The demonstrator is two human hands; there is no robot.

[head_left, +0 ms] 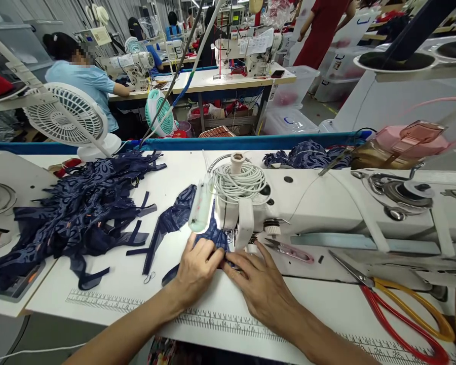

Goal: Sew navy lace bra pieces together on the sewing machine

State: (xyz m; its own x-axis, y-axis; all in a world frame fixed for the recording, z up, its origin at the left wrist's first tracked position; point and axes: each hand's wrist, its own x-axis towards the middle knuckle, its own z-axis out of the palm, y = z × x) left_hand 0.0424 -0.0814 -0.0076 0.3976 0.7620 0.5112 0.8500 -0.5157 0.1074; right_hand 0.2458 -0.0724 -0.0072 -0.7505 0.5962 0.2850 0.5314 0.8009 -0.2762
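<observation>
A piece of navy patterned fabric [215, 234] lies under the needle area of a white sewing machine [247, 223]. My left hand [198, 266] is closed on its near edge, thumb and fingers bunched together. From the other side, my right hand [260, 281] pinches the same edge close to the left thumb, its other fingers reaching toward the presser foot. The machine head hides part of the fabric, and my fingers cover the edge they grip. Another navy strip [173, 213] trails on the table to the left.
A heap of navy cut pieces [87, 203] lies at left, more navy fabric [307, 154] behind the machine. Pink-handled snips [291, 250] and large scissors [403, 299] rest at right. A white fan [70, 114] stands at back left. People work at machines beyond.
</observation>
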